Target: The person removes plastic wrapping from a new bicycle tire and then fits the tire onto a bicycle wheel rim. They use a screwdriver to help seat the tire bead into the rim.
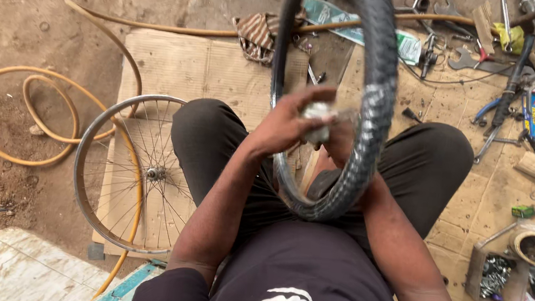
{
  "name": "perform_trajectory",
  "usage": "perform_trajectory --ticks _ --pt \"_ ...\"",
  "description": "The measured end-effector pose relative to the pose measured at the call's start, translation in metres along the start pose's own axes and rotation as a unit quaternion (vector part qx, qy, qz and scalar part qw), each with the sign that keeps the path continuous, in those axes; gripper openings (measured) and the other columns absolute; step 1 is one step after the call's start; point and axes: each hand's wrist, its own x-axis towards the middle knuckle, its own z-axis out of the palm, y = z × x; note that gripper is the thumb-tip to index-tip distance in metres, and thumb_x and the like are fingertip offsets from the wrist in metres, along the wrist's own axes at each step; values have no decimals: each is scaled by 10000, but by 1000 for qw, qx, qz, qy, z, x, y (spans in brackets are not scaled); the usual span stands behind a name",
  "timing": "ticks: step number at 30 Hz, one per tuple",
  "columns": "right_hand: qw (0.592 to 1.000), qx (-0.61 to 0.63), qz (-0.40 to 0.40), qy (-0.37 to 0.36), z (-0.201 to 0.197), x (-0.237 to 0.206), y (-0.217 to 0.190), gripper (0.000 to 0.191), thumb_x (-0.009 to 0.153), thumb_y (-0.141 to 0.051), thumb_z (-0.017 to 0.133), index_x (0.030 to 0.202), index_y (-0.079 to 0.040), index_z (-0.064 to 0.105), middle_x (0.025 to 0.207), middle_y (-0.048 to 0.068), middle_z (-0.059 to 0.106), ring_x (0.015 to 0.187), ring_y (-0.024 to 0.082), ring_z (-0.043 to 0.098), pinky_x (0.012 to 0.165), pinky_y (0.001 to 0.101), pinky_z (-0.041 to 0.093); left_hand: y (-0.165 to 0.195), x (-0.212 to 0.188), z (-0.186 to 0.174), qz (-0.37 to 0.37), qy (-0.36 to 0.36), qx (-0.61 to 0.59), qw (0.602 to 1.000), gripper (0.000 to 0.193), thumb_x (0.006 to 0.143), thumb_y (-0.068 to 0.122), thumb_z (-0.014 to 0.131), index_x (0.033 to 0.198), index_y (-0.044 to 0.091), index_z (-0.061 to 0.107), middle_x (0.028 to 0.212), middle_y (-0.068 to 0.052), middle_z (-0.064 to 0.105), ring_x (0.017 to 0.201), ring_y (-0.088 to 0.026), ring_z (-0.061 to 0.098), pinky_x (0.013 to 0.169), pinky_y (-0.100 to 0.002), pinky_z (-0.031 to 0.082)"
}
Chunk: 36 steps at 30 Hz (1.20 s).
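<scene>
Centre frame: our left hand (289,123) grips a small whitish lump inside the black knobbly rubber tyre (367,114), apparently rubbing it; right hand hidden behind it, grip unclear.

The black rubber bicycle tyre (374,108) runs off the top edge, so its upper arc is out of view. It covers most of the right hand (343,144), whose grip cannot be made out. The small pale object (316,119) pinched in the left hand (289,123) is motion-blurred (its kind unclear). The scattered metal hand tools (475,59) at the top right are partly cropped.
</scene>
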Motion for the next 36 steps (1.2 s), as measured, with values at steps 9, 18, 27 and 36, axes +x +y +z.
perform_trajectory --ticks 9,18,27,36 --pt "964 200 -77 154 -69 -1 -3 260 1016 -317 656 1043 -60 635 1005 73 626 917 195 635 816 353 570 44 -10 -2 6 -78 -93 993 279 1002 277 684 1166 52 711 1061 -69 729 919 -134 680 807 -320 590" --pt "817 113 -415 384 -84 -98 -82 381 1108 -385 609 1344 -90 558 1274 92 655 1035 177 665 824 291 573 107 -10 21 184 -41 -100 977 488 1036 386 727 1367 98 512 1274 -60 555 1148 -170 623 955 -331 613" --pt "817 -1 -502 285 -72 -95 -125 238 1074 -124 717 1310 -103 686 1277 155 715 1071 225 737 857 318 638 84 4 64 280 65 55 956 491 1091 455 589 1377 70 485 1265 -96 556 1162 -173 615 1046 -329 564" --pt "842 -7 -498 205 -59 -95 -128 312 928 25 720 1227 40 634 1296 241 649 1128 305 695 923 354 621 47 11 69 262 185 -65 945 483 1066 370 607 1384 29 481 1154 -83 501 969 -142 514 788 -278 483"
